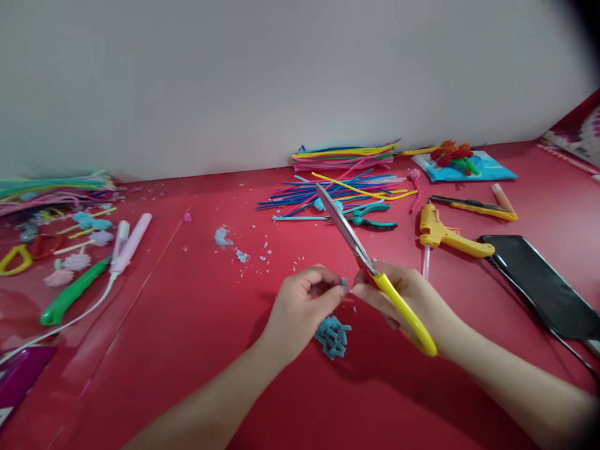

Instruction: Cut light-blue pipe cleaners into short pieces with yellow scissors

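My left hand (307, 303) is closed in a pinch on a small blue pipe cleaner piece (344, 283). Close beside it, my right hand (403, 297) holds yellow-handled scissors (398, 303), their blades pointing up and away to the left. The fingertips of that hand come near the pinched piece; whether they touch it I cannot tell. Below my hands, a small pile of cut blue pipe cleaner pieces (332, 337) lies on the red table (187, 375). Pale blue fluff (222, 236) and crumbs are scattered beyond my left hand.
Pipe cleaners (344, 156) lie bundled and loose at the back, with teal pliers (375, 215) in front. On the right are a yellow glue gun (450, 234), a utility knife (487, 207) and a black tray (539, 281). A pink hair iron (131, 244) and green-handled tool (75, 290) lie left.
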### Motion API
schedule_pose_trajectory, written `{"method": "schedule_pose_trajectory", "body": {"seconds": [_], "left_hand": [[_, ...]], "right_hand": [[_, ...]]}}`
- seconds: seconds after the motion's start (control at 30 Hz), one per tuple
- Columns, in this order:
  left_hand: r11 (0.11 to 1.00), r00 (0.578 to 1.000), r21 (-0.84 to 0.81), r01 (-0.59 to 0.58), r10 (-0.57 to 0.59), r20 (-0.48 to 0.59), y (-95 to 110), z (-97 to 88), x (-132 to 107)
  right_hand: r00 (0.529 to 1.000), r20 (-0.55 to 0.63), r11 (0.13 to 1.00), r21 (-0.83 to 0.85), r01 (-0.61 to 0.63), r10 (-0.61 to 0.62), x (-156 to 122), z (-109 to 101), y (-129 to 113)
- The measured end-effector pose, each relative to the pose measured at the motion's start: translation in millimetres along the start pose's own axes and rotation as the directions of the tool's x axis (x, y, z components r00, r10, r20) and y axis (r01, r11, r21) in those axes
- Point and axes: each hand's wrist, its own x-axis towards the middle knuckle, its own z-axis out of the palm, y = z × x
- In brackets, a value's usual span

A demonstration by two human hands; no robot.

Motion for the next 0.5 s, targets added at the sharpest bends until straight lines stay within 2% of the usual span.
{"method": "schedule_pose_trajectory", "body": {"seconds": [0.13, 0.27, 0.37, 0.5], "left_hand": [[0.985, 0.984, -0.172, -0.015, -0.016, -0.176, -1.1, -11.1, 6.1], [0.953, 0.976, -0.298, -0.048, -0.019, -0.217, -2.7, -20.7, 10.2], [0.945, 0.975, -0.321, -0.06, -0.013, -0.221, -2.7, -23.9, 11.6], [0.937, 0.973, -0.332, -0.106, 0.03, -0.227, -1.2, -25.3, 12.2]], "right_hand": [[0.997, -0.017, 0.949, -0.311, 0.062, -0.071, 1.8, -8.0, 10.9], [0.991, -0.036, 0.79, -0.608, 0.08, -0.128, 1.3, -9.3, 18.5], [0.986, -0.015, 0.683, -0.723, 0.102, -0.164, 0.7, -7.1, 22.6], [0.981, 0.028, 0.604, -0.785, 0.14, -0.191, 0.1, -4.9, 27.6]]}}
